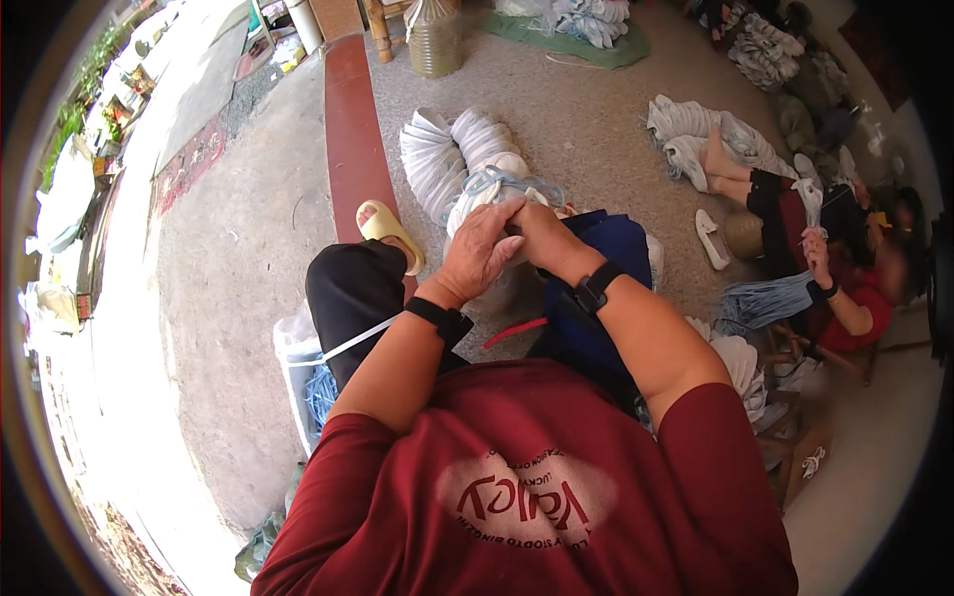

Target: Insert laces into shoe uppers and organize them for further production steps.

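Observation:
A thick bundle of stacked white fabric pieces (432,164), bent into two lobes, lies on the floor in front of me. A light blue cord (497,179) runs round its near end. My left hand (479,253) is at that near end, its fingers drawn together and reaching over the right hand's fingers. My right hand (547,238) is curled close against it, fingertips mostly hidden. Both hands meet at the bundle; what they pinch is too covered to make out. A dark blue cloth (596,253) lies beneath my right forearm.
On my left stands a white bin (298,372) holding blue cords. At right a seated co-worker's hand (817,256) holds white fabric beside another white bundle (735,139). A ribbed jug (434,45) and a green sheet (586,50) with white fabric are farther off.

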{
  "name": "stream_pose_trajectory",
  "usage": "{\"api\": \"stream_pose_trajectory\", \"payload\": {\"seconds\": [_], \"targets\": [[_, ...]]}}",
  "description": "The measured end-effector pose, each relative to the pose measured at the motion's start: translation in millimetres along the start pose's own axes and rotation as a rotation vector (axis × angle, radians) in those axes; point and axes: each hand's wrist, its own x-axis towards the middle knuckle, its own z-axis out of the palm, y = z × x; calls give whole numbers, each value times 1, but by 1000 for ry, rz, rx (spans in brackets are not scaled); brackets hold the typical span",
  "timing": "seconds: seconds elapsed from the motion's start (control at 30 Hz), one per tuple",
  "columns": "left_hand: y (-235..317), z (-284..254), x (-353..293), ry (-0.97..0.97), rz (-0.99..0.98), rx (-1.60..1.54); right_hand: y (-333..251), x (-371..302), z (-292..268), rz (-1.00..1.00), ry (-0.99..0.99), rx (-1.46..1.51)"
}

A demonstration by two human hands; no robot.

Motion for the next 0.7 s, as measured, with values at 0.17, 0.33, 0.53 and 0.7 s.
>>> {"api": "stream_pose_trajectory", "payload": {"seconds": [0.17, 0.33, 0.53, 0.7], "targets": [[2, -6, 2, 53, -4, -63, -20, -6, -21, -7, 9, -444], [2, -5, 6, 74, -43, -45, -26, 1, -63, -8, 246, -446], [12, -1, 23, -41, -205, -248, -49, 2, -109, 161, -33, 822], [20, -5, 42, 17, -234, -250, -4, -23, -140, 144, 57, 738]]}}
